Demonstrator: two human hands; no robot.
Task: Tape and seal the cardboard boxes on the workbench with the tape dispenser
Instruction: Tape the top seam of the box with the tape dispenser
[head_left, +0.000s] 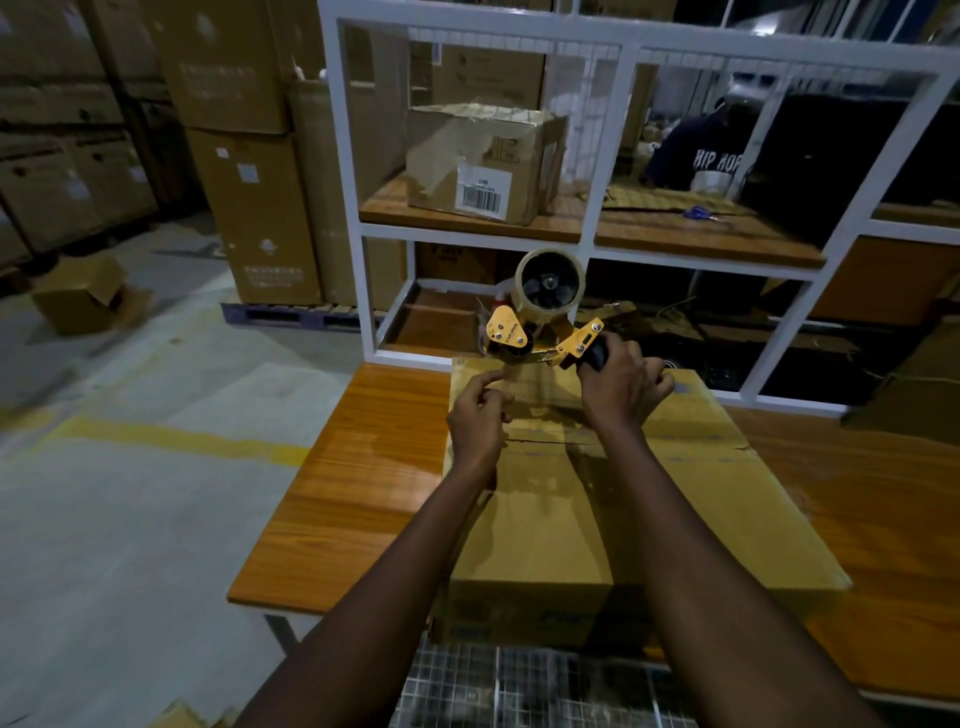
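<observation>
A large cardboard box (685, 499) lies flat on the wooden workbench (353, 467), its top flaps meeting in a seam across the middle. My right hand (621, 387) grips the black handle of a yellow tape dispenser (540, 317) with a brown tape roll, held at the box's far edge. My left hand (478, 421) hovers over the box's far left part, just below the dispenser's front. Its index finger and thumb are extended toward the tape end and the other fingers are curled. Whether they pinch tape is unclear.
A white metal shelf frame (608, 140) stands behind the bench with a torn taped box (483, 161) and blue scissors (698, 212) on its wooden shelf. Another person (696, 150) sits beyond it. Stacked cartons (244, 156) and a loose box (83, 293) are on the floor at left.
</observation>
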